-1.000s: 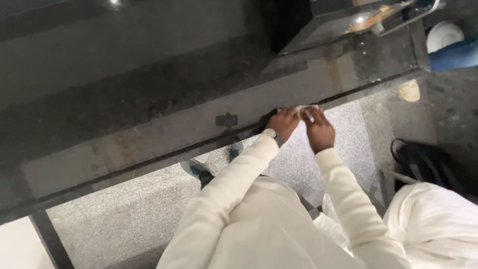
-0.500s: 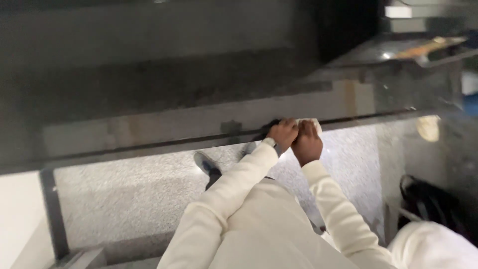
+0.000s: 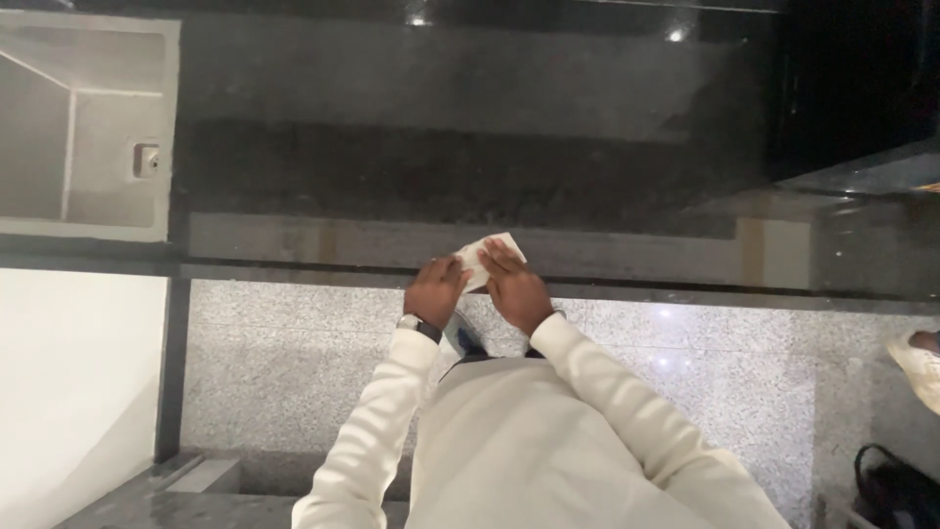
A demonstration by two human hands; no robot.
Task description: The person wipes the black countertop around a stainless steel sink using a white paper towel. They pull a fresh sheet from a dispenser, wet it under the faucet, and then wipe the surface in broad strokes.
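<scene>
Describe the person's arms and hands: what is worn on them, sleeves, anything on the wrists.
Both arms are covered by long cream-white fabric sleeves reaching the wrists. The left hand is bare and gloveless, with a dark wristwatch with a pale face just above the cuff. The right hand is bare too; no watch or band shows on that wrist. No rings can be made out.

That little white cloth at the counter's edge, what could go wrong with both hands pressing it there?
The white cloth lies right at the front lip of the dark stone counter, so it could slip off onto the speckled floor. The left hand and right hand crowd the same small piece, so one might tug it from the other. Glare on the polished stone may hide smears.
</scene>
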